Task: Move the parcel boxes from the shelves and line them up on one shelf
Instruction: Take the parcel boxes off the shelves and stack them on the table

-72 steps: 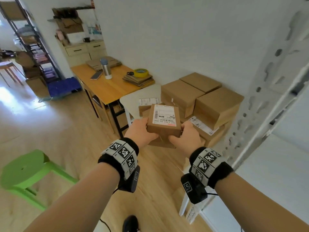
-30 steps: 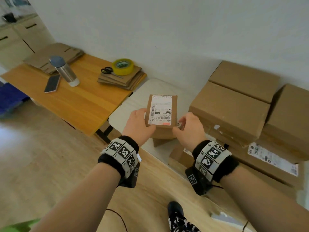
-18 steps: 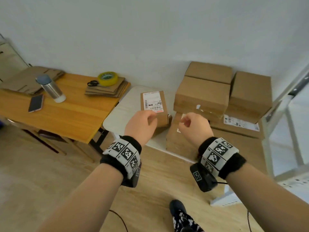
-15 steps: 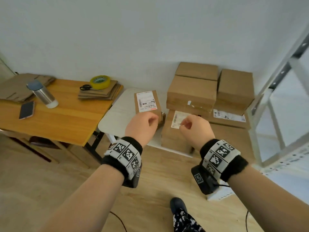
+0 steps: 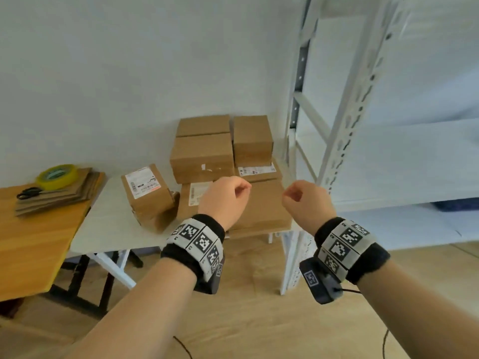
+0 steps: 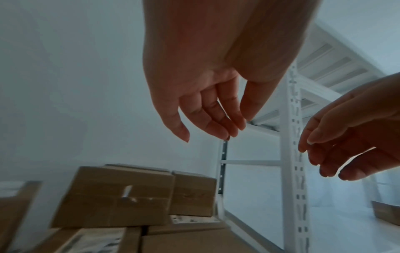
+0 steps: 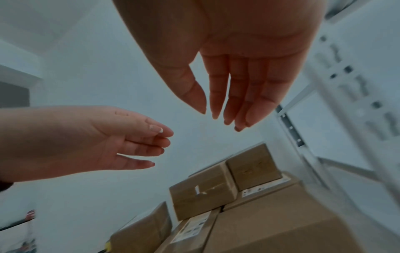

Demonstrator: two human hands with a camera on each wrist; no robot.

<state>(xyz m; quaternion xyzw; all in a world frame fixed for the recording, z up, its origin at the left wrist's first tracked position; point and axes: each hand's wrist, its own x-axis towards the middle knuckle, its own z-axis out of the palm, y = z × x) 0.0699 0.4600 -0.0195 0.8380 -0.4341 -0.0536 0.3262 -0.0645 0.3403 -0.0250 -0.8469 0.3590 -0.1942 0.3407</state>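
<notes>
Both hands hang empty in the middle of the head view: the left hand (image 5: 225,197) and the right hand (image 5: 305,203) are loosely curled with relaxed fingers, holding nothing and touching nothing. The wrist views confirm it, with bare palms and slack fingers over open air.

The brown cardboard parcel boxes sit heaped on a small white table (image 5: 108,229) left of centre in the frame. A small brown labelled box (image 5: 146,193) rests on top of another box at the left of the heap, tilted, just beside the taller stack of plain brown boxes (image 5: 202,156). The white metal shelving unit (image 5: 344,141) fills the right of the frame, its pale shelf boards nearly bare.

The risk lies in that heap. The small labelled box looks unsteady on its perch, so a careless pull at a neighbouring box could tip it off the table edge. Drawing out a lower box first would likely bring down those stacked above it.

The head view alone shows the orange wooden table (image 5: 31,242) at lower left, with a yellow tape roll (image 5: 57,174) on flattened cardboard. The left wrist view alone shows what seems to be a brown box edge (image 6: 387,214) on a shelf at the far right.
</notes>
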